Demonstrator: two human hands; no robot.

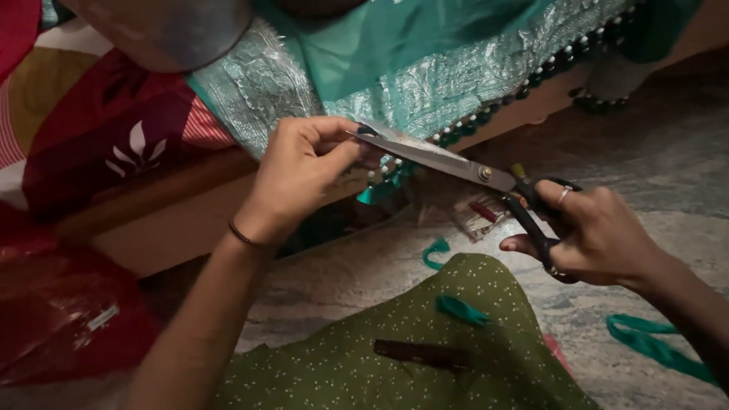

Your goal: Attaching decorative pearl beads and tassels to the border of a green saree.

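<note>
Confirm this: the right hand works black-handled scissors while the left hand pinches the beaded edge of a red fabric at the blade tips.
Not quite. In the head view the right hand works the scissors and the left hand pinches a beaded edge, but the fabric is teal with silver embroidery, not red.

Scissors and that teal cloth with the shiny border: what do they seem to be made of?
Scissors: blades look like bare grey metal, dully reflective; handles dark, perhaps coated or plastic. Teal cloth: thin woven fabric, its border glinting silvery like metallic thread, edged with small beads.
</note>
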